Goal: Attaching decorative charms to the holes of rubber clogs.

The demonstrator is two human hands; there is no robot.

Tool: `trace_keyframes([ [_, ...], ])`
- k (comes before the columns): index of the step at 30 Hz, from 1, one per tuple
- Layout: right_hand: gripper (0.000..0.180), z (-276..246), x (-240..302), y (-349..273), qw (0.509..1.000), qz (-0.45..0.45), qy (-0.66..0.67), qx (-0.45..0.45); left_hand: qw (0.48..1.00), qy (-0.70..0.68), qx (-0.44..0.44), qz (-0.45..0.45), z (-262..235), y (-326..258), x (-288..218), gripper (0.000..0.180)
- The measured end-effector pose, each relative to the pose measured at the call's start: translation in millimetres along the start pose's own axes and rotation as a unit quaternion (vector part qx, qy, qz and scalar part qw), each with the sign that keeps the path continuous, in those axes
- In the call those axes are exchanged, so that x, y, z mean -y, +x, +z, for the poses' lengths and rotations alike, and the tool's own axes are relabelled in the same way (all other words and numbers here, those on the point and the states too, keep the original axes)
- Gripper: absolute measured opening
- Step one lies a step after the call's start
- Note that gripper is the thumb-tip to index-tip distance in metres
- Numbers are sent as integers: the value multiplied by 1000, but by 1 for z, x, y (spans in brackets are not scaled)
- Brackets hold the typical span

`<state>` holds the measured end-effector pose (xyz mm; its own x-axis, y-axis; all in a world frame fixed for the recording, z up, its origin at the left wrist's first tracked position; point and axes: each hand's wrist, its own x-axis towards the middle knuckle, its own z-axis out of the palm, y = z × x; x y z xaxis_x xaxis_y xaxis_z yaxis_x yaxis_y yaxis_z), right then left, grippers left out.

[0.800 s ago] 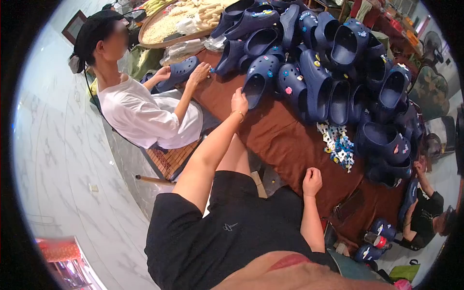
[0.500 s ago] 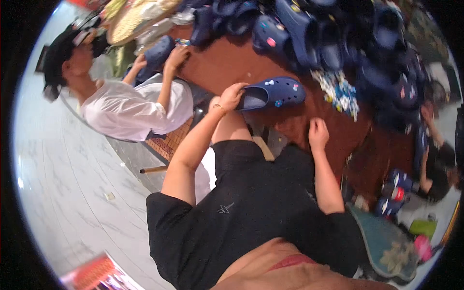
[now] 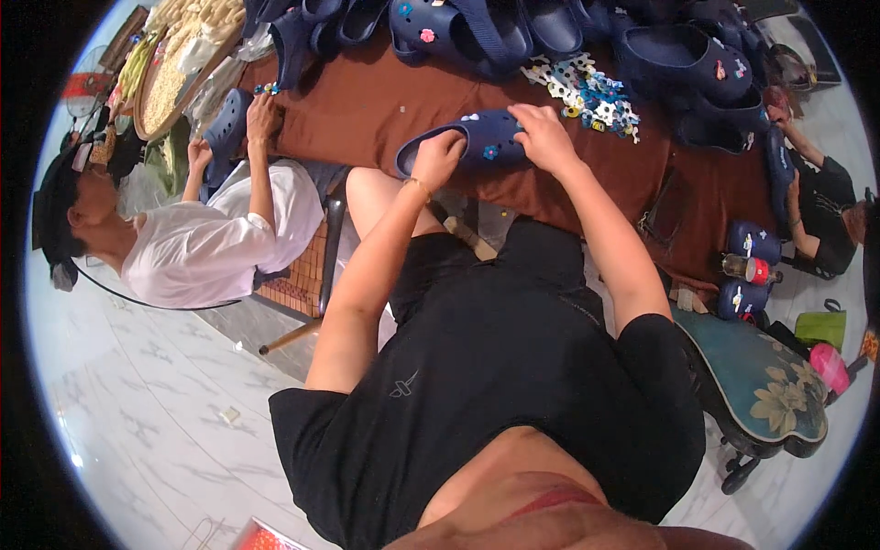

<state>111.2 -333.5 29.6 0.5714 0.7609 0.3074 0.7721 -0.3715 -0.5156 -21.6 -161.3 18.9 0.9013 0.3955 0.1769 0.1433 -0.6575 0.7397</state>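
Observation:
A navy blue clog (image 3: pixel 498 134) lies sideways at the table's near edge, with its heel to the left and its toe to the right. A white charm and a blue flower charm (image 3: pixel 490 152) sit on its holed upper. My left hand (image 3: pixel 438 163) is closed on the clog at its foot opening, fingertips hidden inside. Across the toe, my right hand (image 3: pixel 547 142) bends its fingers onto the upper, thumb toward me; it covers that part, so any small piece beneath is hidden. Just beyond lies a heap of white, blue and yellow charms (image 3: pixel 591 96).
Navy clogs (image 3: pixel 678 60) are piled along the far side of the brown-covered table (image 3: pixel 357 124). To the left, a person in white (image 3: pixel 197 243) holds a clog. Another person in black (image 3: pixel 825 211) works at the right. A padded stool (image 3: pixel 752 376) stands near my right side.
My right hand has come up and left from above my lap onto the clog's toe. My left hand has shifted from the heel rim into the opening. The view has turned somewhat.

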Motion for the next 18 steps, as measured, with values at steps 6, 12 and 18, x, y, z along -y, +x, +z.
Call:
trace_keyframes([
  [6, 26, 1, 6, 15, 995, 23, -55, 84, 988, 74, 95, -95, 4, 24, 10, 37],
  [12, 17, 4, 1, 16, 991, 94, -1, 98, 989, 70, 57, -118, 11, 23, 12, 36],
  [18, 14, 9, -3, -9, 989, 116, 82, -32, 985, 67, 74, -145, 9, 23, 3, 36],
])
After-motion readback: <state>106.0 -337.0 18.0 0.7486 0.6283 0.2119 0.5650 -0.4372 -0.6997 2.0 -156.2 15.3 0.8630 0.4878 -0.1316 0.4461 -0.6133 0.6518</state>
